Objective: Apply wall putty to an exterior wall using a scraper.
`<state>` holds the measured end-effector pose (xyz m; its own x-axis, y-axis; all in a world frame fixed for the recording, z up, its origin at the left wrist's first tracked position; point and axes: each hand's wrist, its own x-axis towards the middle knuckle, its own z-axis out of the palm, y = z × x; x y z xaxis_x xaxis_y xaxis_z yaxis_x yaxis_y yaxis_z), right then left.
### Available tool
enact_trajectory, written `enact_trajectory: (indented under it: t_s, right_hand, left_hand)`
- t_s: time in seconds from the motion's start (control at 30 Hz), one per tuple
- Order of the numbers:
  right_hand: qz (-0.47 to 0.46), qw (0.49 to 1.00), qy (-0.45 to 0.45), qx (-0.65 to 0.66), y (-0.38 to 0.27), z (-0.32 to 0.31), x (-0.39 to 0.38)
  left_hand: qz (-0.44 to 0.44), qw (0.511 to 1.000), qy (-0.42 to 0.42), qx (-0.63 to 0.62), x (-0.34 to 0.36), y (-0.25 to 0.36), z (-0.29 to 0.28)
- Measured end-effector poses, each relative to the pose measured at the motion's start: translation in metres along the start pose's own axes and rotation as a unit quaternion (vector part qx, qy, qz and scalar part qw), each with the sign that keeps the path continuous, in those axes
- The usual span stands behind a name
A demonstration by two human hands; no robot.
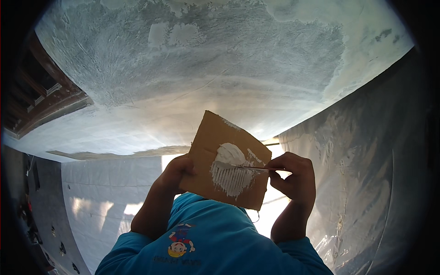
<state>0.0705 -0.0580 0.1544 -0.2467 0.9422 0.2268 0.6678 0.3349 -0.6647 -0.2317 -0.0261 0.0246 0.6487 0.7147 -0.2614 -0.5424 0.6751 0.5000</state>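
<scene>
bright blue shirt (229,238) with elbow-length sleeves (126,245), printed cartoon figure (178,247) and dark lettering (176,261)

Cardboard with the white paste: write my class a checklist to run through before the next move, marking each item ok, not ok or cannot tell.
1. Cardboard gripped by the left hand: ok.
2. Thin tool held in the right hand: ok.
3. White paste available on the cardboard: ok.
4. Paste load on the tool: cannot tell.
5. Grey-white surface evenly coated: not ok, patchy.
</scene>
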Motion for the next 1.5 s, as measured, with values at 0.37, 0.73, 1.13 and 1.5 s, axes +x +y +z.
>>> enact_trajectory:
  t_s: [0.37, 0.73, 1.13, 1.5]
  right_hand:
    - [-0.056, 0.997, 0.034, 0.042, 0.015, -0.008, 0.000]
    - [-0.105, 0.994, 0.012, 0.005, 0.011, -0.005, -0.002]
    - [-0.138, 0.990, 0.008, -0.023, 0.003, -0.006, -0.006]
    - [-0.146, 0.988, 0.003, -0.043, -0.001, -0.006, -0.007]
  left_hand:
    - [0.042, 0.997, -0.043, -0.039, -0.006, -0.007, -0.015]
    - [0.030, 0.993, -0.087, -0.068, -0.007, 0.000, -0.009]
    - [0.041, 0.993, -0.088, -0.069, -0.010, 0.000, -0.013]
    - [0.048, 0.993, -0.084, -0.065, -0.013, -0.002, -0.009]
